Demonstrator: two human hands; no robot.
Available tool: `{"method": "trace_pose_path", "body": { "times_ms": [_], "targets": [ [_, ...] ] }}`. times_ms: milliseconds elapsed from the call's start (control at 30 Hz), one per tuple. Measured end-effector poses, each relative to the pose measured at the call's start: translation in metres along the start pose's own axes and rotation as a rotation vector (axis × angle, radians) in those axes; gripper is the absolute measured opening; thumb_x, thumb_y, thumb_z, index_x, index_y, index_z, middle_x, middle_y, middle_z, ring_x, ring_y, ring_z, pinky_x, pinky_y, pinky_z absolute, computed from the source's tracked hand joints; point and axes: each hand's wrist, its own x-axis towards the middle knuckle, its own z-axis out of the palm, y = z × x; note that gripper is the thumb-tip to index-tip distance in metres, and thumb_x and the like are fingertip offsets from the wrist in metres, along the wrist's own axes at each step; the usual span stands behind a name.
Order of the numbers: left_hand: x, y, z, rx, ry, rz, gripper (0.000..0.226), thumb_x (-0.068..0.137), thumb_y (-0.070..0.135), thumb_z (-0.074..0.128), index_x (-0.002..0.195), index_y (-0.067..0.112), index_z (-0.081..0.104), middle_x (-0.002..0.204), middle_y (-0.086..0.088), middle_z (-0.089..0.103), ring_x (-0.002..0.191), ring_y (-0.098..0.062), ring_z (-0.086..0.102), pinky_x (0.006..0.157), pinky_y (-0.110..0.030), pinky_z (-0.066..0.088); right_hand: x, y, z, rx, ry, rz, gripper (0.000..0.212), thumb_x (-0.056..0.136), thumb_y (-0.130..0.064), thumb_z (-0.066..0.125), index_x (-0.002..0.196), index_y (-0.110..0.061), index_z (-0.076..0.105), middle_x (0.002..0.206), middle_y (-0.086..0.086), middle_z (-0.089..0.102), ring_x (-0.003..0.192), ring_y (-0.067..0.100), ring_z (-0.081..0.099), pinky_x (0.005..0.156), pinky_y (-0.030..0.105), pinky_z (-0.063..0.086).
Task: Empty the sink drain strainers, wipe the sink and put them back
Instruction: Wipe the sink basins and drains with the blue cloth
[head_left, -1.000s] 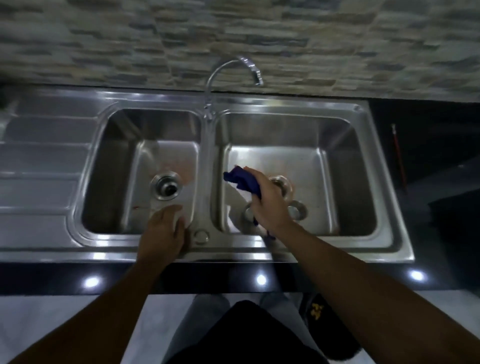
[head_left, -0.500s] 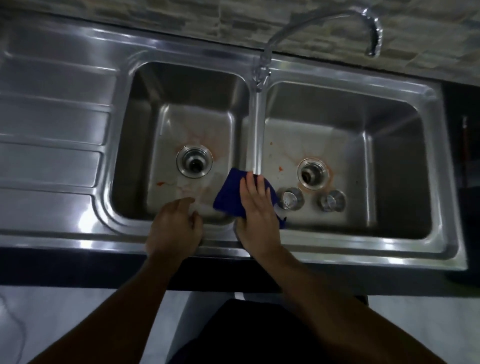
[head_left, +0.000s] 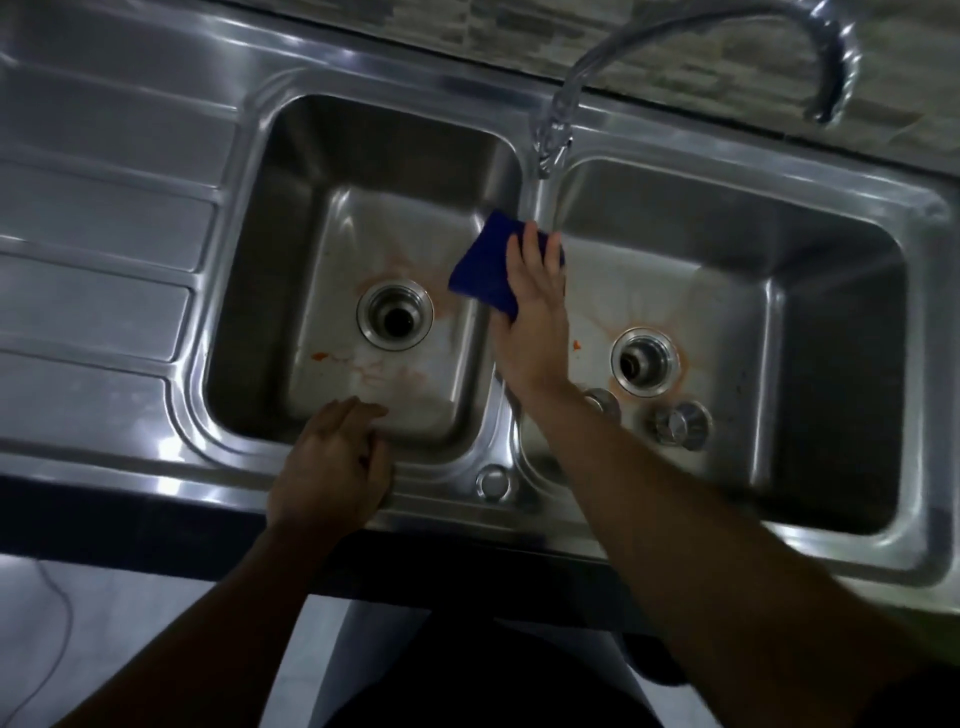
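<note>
A steel double sink (head_left: 436, 473) lies below me. My right hand (head_left: 535, 306) presses a dark blue cloth (head_left: 485, 267) flat on the divider between the basins, fingers stretched out over it. My left hand (head_left: 332, 462) rests on the front rim of the left basin, holding nothing. Both drains, left (head_left: 396, 315) and right (head_left: 645, 362), stand open with orange stains around them. Two strainers lie loose on the right basin floor: one (head_left: 681, 422) in plain sight, the other (head_left: 602, 402) partly hidden by my right forearm.
A curved tap (head_left: 717, 31) rises behind the divider and arches over the right basin. A ribbed draining board (head_left: 98, 249) extends to the left. A small orange scrap (head_left: 318, 356) lies on the left basin floor. The dark counter edge runs along the front.
My right hand has slid the blue cloth along the divider from its front end toward the tap. The camera has moved closer and lower. My left hand stays on the front rim.
</note>
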Motion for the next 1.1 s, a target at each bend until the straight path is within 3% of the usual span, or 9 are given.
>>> {"method": "trace_pose_path", "body": {
  "times_ms": [100, 267, 367, 467, 567, 733, 867, 967, 1100],
  "targets": [
    [-0.001, -0.002, 0.0, 0.005, -0.025, -0.004, 0.038, 0.091, 0.037, 0.049, 0.125, 0.023, 0.059, 0.126, -0.004, 0.062, 0.115, -0.025, 0.059, 0.091, -0.044, 0.055, -0.057, -0.002, 0.001, 0.088, 0.126, -0.039, 0.052, 0.089, -0.005, 0.065, 0.139, -0.006, 0.055, 0.159, 0.009, 0.033, 0.151, 0.03, 0.022, 0.122, 0.041, 0.028],
    [0.0, -0.003, 0.001, 0.031, -0.043, 0.032, 0.036, 0.092, 0.034, 0.055, 0.124, 0.021, 0.06, 0.126, -0.003, 0.062, 0.118, -0.022, 0.059, 0.097, -0.04, 0.054, -0.065, -0.003, 0.001, -0.071, 0.203, -0.073, 0.042, 0.082, -0.009, 0.071, 0.124, -0.004, 0.068, 0.141, 0.016, 0.058, 0.136, 0.04, 0.047, 0.109, 0.054, 0.044],
    [0.009, -0.003, -0.002, 0.035, -0.059, 0.137, 0.043, 0.094, 0.036, 0.043, 0.12, 0.011, 0.065, 0.127, -0.011, 0.064, 0.122, -0.027, 0.06, 0.102, -0.034, 0.047, -0.031, -0.011, -0.002, -0.185, 0.095, 0.009, 0.047, 0.087, -0.007, 0.069, 0.133, -0.006, 0.062, 0.146, 0.014, 0.053, 0.142, 0.036, 0.042, 0.113, 0.052, 0.041],
    [0.032, -0.008, -0.011, 0.027, -0.078, 0.21, 0.057, 0.096, 0.038, 0.031, 0.122, 0.001, 0.065, 0.134, -0.022, 0.06, 0.134, -0.037, 0.052, 0.112, -0.047, 0.044, 0.029, -0.015, -0.006, -0.214, 0.022, 0.085, 0.05, 0.099, -0.011, 0.054, 0.148, -0.011, 0.046, 0.159, 0.01, 0.036, 0.152, 0.029, 0.022, 0.122, 0.042, 0.027],
    [0.066, -0.021, -0.034, 0.06, -0.037, 0.171, 0.068, 0.093, 0.044, 0.025, 0.126, -0.001, 0.063, 0.143, -0.026, 0.052, 0.14, -0.041, 0.044, 0.118, -0.052, 0.035, 0.059, -0.012, -0.01, -0.216, -0.006, 0.1, 0.051, 0.1, -0.011, 0.052, 0.15, -0.012, 0.042, 0.161, 0.01, 0.031, 0.153, 0.027, 0.018, 0.123, 0.039, 0.025],
    [0.116, -0.056, -0.086, 0.23, 0.176, 0.262, 0.051, 0.093, 0.024, 0.041, 0.131, -0.005, 0.058, 0.149, -0.028, 0.044, 0.144, -0.044, 0.037, 0.12, -0.057, 0.027, 0.039, -0.016, -0.004, -0.106, 0.071, 0.124, 0.049, 0.093, 0.0, 0.06, 0.142, -0.003, 0.052, 0.152, 0.015, 0.046, 0.147, 0.031, 0.034, 0.122, 0.044, 0.026],
    [0.137, -0.096, -0.113, 0.234, 0.167, 0.227, 0.059, 0.1, 0.037, 0.035, 0.149, 0.005, 0.039, 0.161, -0.018, 0.03, 0.153, -0.034, 0.022, 0.124, -0.055, 0.02, 0.059, -0.023, 0.011, -0.207, 0.07, 0.164, 0.049, 0.1, -0.004, 0.05, 0.148, -0.001, 0.041, 0.156, 0.015, 0.04, 0.151, 0.028, 0.026, 0.126, 0.04, 0.014],
    [0.14, -0.111, -0.115, 0.217, 0.135, 0.248, 0.062, 0.099, 0.04, 0.033, 0.154, 0.009, 0.034, 0.166, -0.013, 0.022, 0.156, -0.029, 0.014, 0.126, -0.052, 0.016, 0.079, -0.036, 0.02, -0.183, 0.173, 0.239, 0.051, 0.098, -0.003, 0.052, 0.148, -0.001, 0.042, 0.153, 0.016, 0.043, 0.149, 0.028, 0.03, 0.126, 0.039, 0.016],
    [0.141, -0.118, -0.109, 0.244, 0.204, 0.283, 0.06, 0.099, 0.038, 0.036, 0.152, 0.009, 0.038, 0.165, -0.012, 0.024, 0.156, -0.026, 0.016, 0.128, -0.044, 0.013, 0.093, -0.051, 0.036, -0.095, 0.341, 0.335, 0.051, 0.094, 0.001, 0.054, 0.144, -0.003, 0.049, 0.149, 0.013, 0.049, 0.146, 0.031, 0.036, 0.125, 0.039, 0.019]
  ]
}}
